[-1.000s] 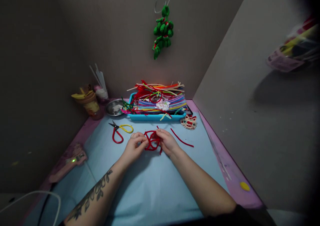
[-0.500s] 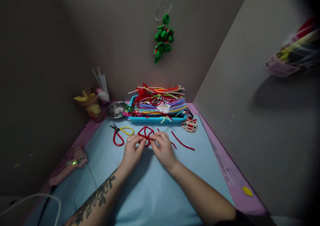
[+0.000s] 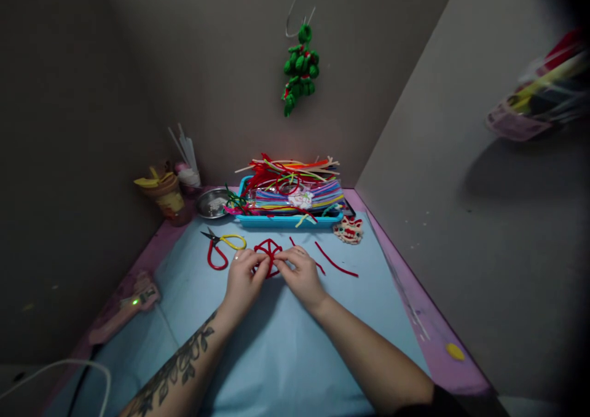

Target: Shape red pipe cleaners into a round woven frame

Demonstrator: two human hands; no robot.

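Note:
Between my two hands is a red pipe cleaner shape (image 3: 268,245), a rounded frame with spokes meeting at its middle. My left hand (image 3: 247,276) pinches it near the centre from the left. From the other side, my right hand (image 3: 298,274) pinches it close to the same spot, its fingertips almost meeting the left ones. Fingers cover part of the shape. To the left of my left hand lie scissors (image 3: 214,240) with one red and one yellow handle loop. A loose red pipe cleaner (image 3: 335,260) rests right of my right hand, and a shorter red piece lies partly behind that hand.
A blue tray (image 3: 290,222) heaped with colourful pipe cleaners stands at the back. Beside it are a metal bowl (image 3: 216,203) and a beige-and-red ornament (image 3: 349,230). A pink glue gun (image 3: 131,306) lies at left. A green ornament (image 3: 302,67) hangs above.
The red shape has tilted or turned slightly between my fingers, its lower edge now reaching lower. Both hands keep nearly the same place and grip.

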